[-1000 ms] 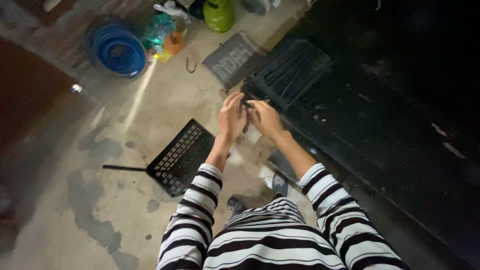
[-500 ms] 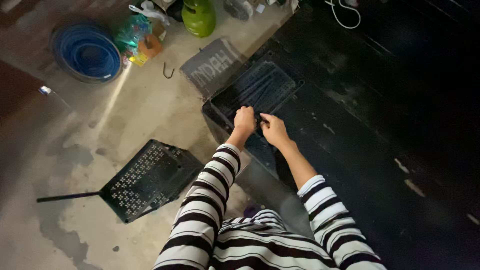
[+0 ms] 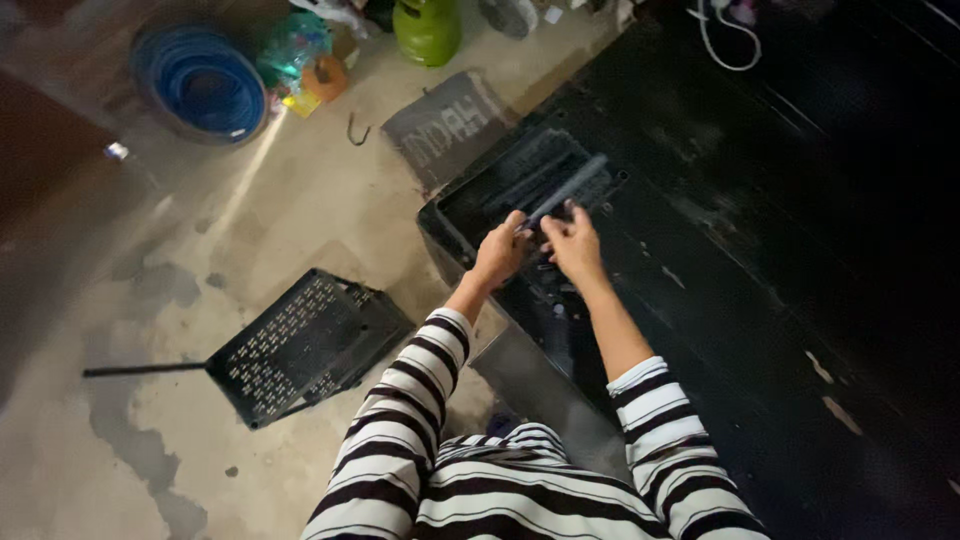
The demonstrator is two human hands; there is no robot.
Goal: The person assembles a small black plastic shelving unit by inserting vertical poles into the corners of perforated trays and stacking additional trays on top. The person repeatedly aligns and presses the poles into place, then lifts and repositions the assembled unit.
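thing: dark slim rod [image 3: 568, 193] | pose: slanted, far end raised | place: over black tray [image 3: 470, 200]

Stained concrete floor [image 3: 300, 220] beside dark platform [image 3: 800, 250].

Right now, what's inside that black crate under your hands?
Dark rods lie in the black crate; left hand and right hand grip one grey rod. The hands and shadow hide the crate's bottom.
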